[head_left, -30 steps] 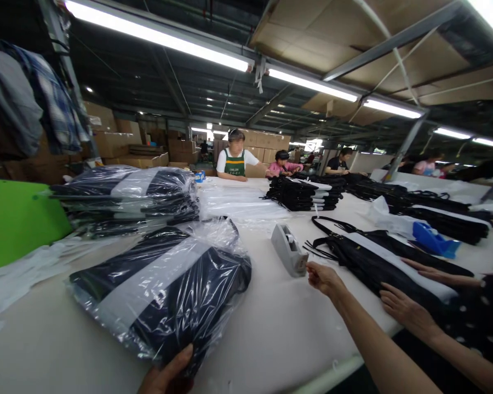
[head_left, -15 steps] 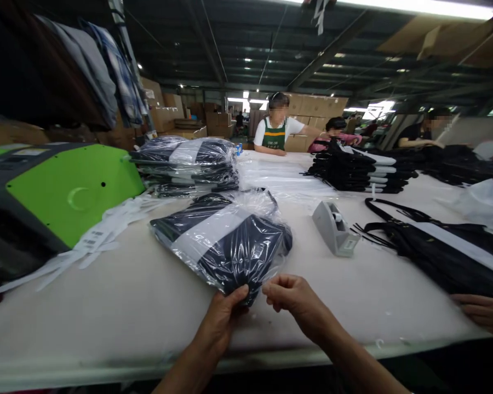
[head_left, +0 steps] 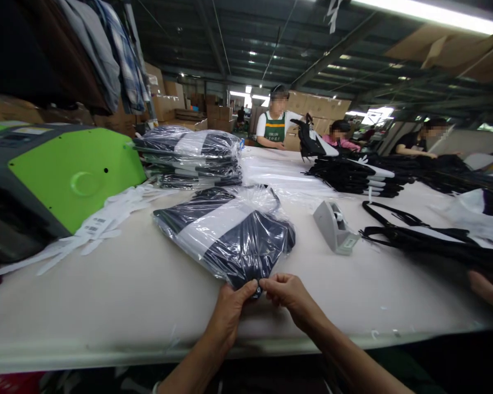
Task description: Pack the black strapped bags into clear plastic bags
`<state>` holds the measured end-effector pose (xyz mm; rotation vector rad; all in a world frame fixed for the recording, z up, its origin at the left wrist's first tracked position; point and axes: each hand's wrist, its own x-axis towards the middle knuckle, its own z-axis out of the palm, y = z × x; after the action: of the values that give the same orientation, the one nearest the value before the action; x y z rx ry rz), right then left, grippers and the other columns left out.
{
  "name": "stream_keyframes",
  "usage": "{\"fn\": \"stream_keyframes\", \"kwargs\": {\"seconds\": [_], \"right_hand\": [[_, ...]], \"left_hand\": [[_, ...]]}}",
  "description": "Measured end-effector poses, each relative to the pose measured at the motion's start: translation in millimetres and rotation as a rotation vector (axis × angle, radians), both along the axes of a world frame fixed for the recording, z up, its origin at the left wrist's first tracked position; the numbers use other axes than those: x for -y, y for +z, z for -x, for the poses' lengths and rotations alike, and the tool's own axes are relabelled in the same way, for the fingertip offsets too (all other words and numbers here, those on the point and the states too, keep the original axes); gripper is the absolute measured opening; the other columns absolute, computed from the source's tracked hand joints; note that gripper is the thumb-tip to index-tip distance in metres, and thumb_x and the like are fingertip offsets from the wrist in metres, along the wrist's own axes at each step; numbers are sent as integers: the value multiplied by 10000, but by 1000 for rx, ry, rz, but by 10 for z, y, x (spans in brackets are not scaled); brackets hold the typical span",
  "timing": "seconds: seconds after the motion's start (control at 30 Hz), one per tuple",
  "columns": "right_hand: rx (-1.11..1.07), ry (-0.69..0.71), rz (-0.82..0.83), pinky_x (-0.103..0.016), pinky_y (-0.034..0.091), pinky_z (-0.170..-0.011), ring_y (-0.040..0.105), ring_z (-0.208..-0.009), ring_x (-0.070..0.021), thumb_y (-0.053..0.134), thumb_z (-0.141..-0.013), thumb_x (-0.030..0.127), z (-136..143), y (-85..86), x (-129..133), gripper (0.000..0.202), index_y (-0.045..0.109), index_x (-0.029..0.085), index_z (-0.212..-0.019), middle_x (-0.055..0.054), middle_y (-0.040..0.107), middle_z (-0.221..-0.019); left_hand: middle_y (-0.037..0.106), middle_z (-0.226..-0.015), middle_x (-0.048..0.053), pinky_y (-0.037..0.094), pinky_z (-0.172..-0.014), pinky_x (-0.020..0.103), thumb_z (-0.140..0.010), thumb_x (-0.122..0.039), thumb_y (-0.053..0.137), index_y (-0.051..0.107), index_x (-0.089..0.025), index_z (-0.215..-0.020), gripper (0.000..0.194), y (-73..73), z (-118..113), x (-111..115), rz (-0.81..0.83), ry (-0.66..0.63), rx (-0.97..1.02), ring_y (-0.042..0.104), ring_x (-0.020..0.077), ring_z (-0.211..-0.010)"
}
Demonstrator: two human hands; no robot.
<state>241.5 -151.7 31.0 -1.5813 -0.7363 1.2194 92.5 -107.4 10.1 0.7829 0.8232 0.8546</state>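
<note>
A clear plastic bag (head_left: pixel 246 235) lies slanted on the table, with a dark folded fabric item and a broad white band inside. Its near corner is gathered and wrinkled. My left hand (head_left: pixel 230 306) is closed on this corner, thumb on top and fingers underneath. Right beside that thumb, my right hand (head_left: pixel 285 295) is pinched at the same corner; whatever lies between its fingertips is too small to make out. A grey tape dispenser (head_left: pixel 334 227) stands to the right of the bag.
Bagged dark items are stacked (head_left: pixel 189 156) behind. At left sits a green-and-black machine (head_left: pixel 102 169) beside white paper strips (head_left: pixel 94 224). Black strapped items (head_left: pixel 419 235) and another person's hand (head_left: pixel 488 290) are at right. An aproned person (head_left: pixel 275 128) stands across the table (head_left: pixel 107 306).
My right hand has come in to the bag's corner, against my left thumb. Across the table, a black item is now raised above the stack. The item at right has shifted.
</note>
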Motion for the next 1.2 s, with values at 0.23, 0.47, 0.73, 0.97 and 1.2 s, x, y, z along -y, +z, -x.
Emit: {"fn": "stream_keyframes", "kwargs": {"seconds": [0.23, 0.47, 0.73, 0.97, 1.2], "right_hand": [[-105, 47, 14, -240, 279, -511, 442, -475, -71, 848, -614, 448, -23, 104, 55, 397, 577, 158, -644, 20, 604, -570], [-348, 38, 24, -212, 341, -559, 498, -569, -76, 878, -525, 226, -60, 105, 226, 461, 526, 193, -820, 66, 606, -652], [-377, 130, -172, -253, 444, -632, 595, -676, -138, 858, -528, 167, 73, -74, 74, 451, 646, 129, -924, -11, 691, -786], [-294, 103, -264, -285, 498, -643, 590, -669, -154, 826, -593, 202, 120, -145, -18, 394, 669, 145, -950, -10, 705, -807], [-465, 142, -178, -306, 530, -720, 639, -683, -163, 793, -624, 189, -63, -47, 201, 376, 653, 146, -970, -10, 691, -758]], "left_hand": [[692, -747, 22, 410, -541, 241, -675, -493, 830, 712, -132, -901, 442, 7, -47, -11, -38, 66, -118, 573, 143, -631], [675, -697, -12, 387, -527, 236, -557, -377, 902, 695, -133, -849, 434, 26, -57, -42, 122, 73, 8, 524, 100, -557], [719, -744, 21, 430, -499, 228, -480, -344, 957, 718, -125, -885, 518, 34, -35, 25, 218, 39, 56, 586, 118, -571], [733, -758, 33, 463, -490, 223, -453, -416, 978, 732, -122, -897, 587, 94, -82, 94, 175, 62, 34, 596, 117, -573], [745, -798, 68, 457, -498, 223, -500, -493, 951, 729, -114, -960, 637, 35, -130, 144, 116, 24, -2, 613, 132, -593]]}}
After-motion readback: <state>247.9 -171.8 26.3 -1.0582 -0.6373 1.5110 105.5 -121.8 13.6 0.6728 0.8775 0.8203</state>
